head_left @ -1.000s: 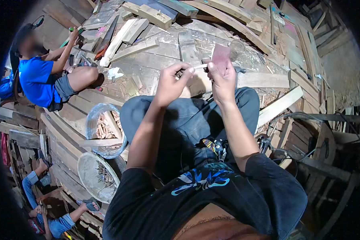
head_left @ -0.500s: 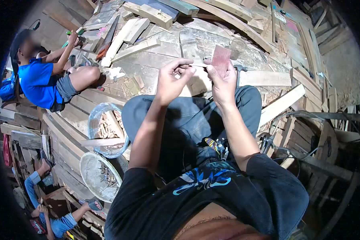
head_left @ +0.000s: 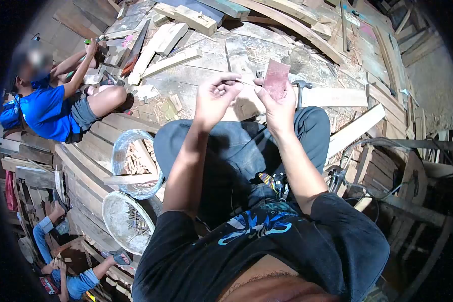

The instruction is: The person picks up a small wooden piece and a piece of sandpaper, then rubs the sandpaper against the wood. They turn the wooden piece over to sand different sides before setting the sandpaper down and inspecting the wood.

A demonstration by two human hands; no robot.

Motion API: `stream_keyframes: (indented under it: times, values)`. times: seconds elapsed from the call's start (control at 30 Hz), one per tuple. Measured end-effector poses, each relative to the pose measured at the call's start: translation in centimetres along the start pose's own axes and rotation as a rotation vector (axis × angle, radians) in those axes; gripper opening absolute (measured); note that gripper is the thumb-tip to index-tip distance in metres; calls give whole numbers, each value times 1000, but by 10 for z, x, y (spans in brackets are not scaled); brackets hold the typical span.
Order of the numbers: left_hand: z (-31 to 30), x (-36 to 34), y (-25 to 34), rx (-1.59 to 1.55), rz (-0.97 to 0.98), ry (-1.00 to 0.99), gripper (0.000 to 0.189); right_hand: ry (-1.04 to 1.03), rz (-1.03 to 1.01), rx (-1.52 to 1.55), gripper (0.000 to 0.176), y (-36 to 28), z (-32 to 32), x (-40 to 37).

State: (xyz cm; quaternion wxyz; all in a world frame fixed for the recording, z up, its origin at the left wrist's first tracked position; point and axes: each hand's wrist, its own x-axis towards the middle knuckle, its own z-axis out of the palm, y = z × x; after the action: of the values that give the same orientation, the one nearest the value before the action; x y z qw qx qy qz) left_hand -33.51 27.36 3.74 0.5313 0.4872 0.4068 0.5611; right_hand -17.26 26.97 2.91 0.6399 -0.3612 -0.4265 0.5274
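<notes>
My right hand (head_left: 278,108) is closed on a reddish piece of sandpaper (head_left: 277,75), which stands up between the thumb and fingers. My left hand (head_left: 212,100) pinches one end of a thin pale stick (head_left: 247,82). The stick's other end reaches the fingertips of my right hand, and its detail is too small to make out. Both hands are raised above my crossed legs. Just beyond my right hand a hammer (head_left: 301,86) lies on the wooden floor, its head showing.
A bucket of wood offcuts (head_left: 117,160) and a basin of nails (head_left: 108,214) stand at my left. A person in blue (head_left: 45,108) sits at the far left, another person (head_left: 78,284) at the lower left. Planks (head_left: 186,19) and shavings cover the floor ahead.
My hands stay nearly in place, with the sandpaper tilting slightly. The person in blue has shifted their head and arm a little.
</notes>
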Motion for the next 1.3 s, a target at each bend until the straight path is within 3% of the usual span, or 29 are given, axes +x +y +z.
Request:
stream_keyframes:
  times: [0.1, 0.27, 0.4, 0.5, 0.53, 0.63, 0.87, 1.0, 1.1, 1.13, 1.27, 1.3]
  values:
    - [1, 0, -4, -18, 53, -147, 17, -27, 13, 7, 32, 4, 2, -5]
    - [-3, 2, 5, -38, 5, 28, 10, -23, 61, 113, 24, 12, -3, 0]
    - [-6, -1, -8, 228, 48, -168, 13, 0, 324, 447, 38, 6, -8, 9]
    - [4, -2, -2, 269, 114, -216, 15, 0, 334, 584, 40, 10, -11, 14]
    - [6, -3, -1, 216, 19, -204, 14, 16, 320, 593, 42, 6, -5, 15]
    - [8, -4, -2, 594, 72, -136, 17, -4, 245, 618, 43, 4, 7, 15]
    - [11, -6, 1, 897, 348, -25, 20, 60, 187, 643, 36, -4, 29, 16]
    - [17, -9, 9, 815, 553, 96, 20, 108, 175, 615, 32, -3, 31, 19]
    - [17, -11, 13, 697, 340, 91, 17, 86, 144, 618, 31, -1, 29, 21]
    - [14, -7, 2, 644, 392, 109, 14, 74, 132, 624, 31, 1, 28, 21]
    - [9, -8, 6, 580, 10, -63, 16, 66, 132, 602, 28, -2, 26, 18]
    - [10, -8, 4, 575, 54, -72, 16, 62, 135, 600, 27, -3, 24, 18]
